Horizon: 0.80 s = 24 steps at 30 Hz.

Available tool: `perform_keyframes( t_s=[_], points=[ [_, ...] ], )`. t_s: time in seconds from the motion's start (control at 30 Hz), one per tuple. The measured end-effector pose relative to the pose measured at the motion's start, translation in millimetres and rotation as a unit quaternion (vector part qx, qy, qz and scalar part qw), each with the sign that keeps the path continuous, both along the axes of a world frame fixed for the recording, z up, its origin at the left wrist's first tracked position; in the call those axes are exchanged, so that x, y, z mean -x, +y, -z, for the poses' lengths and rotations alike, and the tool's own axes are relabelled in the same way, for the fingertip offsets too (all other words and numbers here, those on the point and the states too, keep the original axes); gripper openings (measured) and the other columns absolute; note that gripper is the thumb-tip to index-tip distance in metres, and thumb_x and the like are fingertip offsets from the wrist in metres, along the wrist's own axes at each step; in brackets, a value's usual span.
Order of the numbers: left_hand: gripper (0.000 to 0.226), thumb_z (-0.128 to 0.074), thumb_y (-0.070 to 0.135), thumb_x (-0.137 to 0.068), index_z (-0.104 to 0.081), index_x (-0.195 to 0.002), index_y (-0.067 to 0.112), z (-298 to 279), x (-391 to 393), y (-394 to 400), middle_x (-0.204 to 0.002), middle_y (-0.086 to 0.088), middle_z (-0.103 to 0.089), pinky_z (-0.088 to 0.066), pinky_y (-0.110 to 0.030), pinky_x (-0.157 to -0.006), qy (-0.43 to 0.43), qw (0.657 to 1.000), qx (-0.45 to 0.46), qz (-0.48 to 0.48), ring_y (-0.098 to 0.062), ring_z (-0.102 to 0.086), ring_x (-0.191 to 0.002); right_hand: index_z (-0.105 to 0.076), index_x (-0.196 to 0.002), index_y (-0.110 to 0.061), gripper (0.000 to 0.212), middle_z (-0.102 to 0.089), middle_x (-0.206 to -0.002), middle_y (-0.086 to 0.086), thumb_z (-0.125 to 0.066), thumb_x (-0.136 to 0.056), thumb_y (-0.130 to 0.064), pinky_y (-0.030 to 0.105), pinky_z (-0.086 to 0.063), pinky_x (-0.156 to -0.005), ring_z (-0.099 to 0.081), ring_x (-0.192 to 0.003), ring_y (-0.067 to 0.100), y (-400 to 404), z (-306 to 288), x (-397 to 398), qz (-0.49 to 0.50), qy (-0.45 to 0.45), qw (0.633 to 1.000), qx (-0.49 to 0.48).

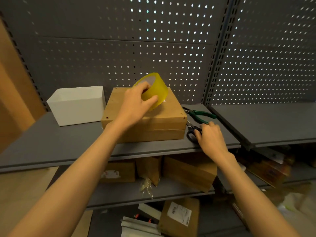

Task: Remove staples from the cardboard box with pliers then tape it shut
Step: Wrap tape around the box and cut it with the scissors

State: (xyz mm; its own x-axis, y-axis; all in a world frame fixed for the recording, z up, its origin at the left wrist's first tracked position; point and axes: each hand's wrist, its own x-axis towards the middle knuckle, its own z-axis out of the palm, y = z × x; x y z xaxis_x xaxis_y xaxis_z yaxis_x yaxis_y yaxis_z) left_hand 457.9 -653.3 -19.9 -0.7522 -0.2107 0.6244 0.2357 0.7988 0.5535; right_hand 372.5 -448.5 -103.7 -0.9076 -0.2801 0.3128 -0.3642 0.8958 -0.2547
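the person's left hand (139, 100) grips a yellow tape roll (153, 90), thumb hooked into the core and fingers curled over its outer face, holding it tilted above the top of the cardboard box (147, 122). the box sits closed on the grey shelf (51, 142), about the centre of the view, with a white bin (77, 105) touching or just beside it at nine o'clock. at three o'clock from the box lie the green-handled pliers (201, 115), untouched, and just nearer the black scissors (192, 132). the right hand (211, 137) rests on the scissors with fingers curled at the handle loops; whether it has really gripped them cannot be told.

judging by the pliers set aside and the tape in hand, the staple work seems finished and taping is the step under way. the next move probably calls for finding the tape's free end, sticking it over the flap seam, drawing a strip across the top, then cutting it with the scissors. small dark marks near the box corners may be staple holes, too small to say.
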Motion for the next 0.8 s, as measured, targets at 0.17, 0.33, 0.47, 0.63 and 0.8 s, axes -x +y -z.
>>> perform_keyframes(
  t_s=[0.17, 0.33, 0.47, 0.63, 0.8],
  points=[
    [0.008, -0.059, 0.018, -0.09, -0.055, -0.083, 0.02, -16.8, -18.4, 4.3, -0.078, 0.009, -0.055, -0.04, -0.007, -0.06, 0.065, 0.968, -0.231, 0.077, 0.01, -0.051, -0.065, -0.056, -0.125, -0.013, 0.033, -0.056, -0.115, 0.003, -0.045, -0.097, -0.027, 0.012, -0.039, -0.078, -0.052, -0.1, 0.009, -12.9, -53.1, -17.1, -0.13, 0.029, 0.958, 0.255],
    [0.004, -0.057, 0.014, -0.09, -0.059, -0.091, 0.018, -18.5, -40.4, 11.0, -0.081, 0.013, -0.061, -0.043, -0.01, -0.065, 0.078, 0.939, -0.28, 0.184, 0.007, -0.056, -0.074, -0.056, -0.122, -0.022, 0.033, -0.056, -0.107, -0.016, -0.042, -0.097, -0.038, 0.006, -0.038, -0.08, -0.051, -0.095, -0.008, -42.7, -112.2, -45.0, -0.241, 0.017, 0.886, 0.396],
    [0.008, -0.055, 0.012, -0.09, -0.059, -0.095, 0.017, -3.8, -54.6, 19.8, -0.082, 0.012, -0.061, -0.045, -0.013, -0.067, 0.052, 0.932, -0.284, 0.221, 0.002, -0.057, -0.077, -0.062, -0.103, -0.004, 0.048, -0.065, -0.105, 0.006, -0.036, -0.097, -0.045, 0.025, -0.043, -0.085, -0.057, -0.101, 0.015, -61.0, -128.7, -53.0, -0.278, -0.047, 0.867, 0.411],
    [0.014, -0.055, 0.014, -0.088, -0.059, -0.102, 0.016, 16.5, -75.9, 18.8, -0.092, 0.006, -0.061, -0.047, -0.014, -0.07, 0.03, 0.929, -0.305, 0.208, -0.001, -0.059, -0.083, -0.067, -0.106, -0.017, 0.036, -0.068, -0.105, 0.005, -0.043, -0.095, -0.042, 0.022, -0.043, -0.081, -0.059, -0.097, 0.012, -73.8, -109.4, -58.4, -0.344, -0.114, 0.864, 0.349],
    [0.022, -0.054, 0.017, -0.086, -0.057, -0.108, 0.011, 27.2, -89.5, 13.9, -0.098, 0.001, -0.062, -0.049, -0.015, -0.073, 0.028, 0.929, -0.319, 0.187, -0.005, -0.06, -0.089, -0.058, -0.125, -0.021, 0.039, -0.061, -0.117, -0.011, -0.049, -0.093, -0.041, 0.008, -0.045, -0.079, -0.055, -0.104, -0.002, -84.8, -93.2, -69.3, -0.368, -0.096, 0.858, 0.344]
  ],
)
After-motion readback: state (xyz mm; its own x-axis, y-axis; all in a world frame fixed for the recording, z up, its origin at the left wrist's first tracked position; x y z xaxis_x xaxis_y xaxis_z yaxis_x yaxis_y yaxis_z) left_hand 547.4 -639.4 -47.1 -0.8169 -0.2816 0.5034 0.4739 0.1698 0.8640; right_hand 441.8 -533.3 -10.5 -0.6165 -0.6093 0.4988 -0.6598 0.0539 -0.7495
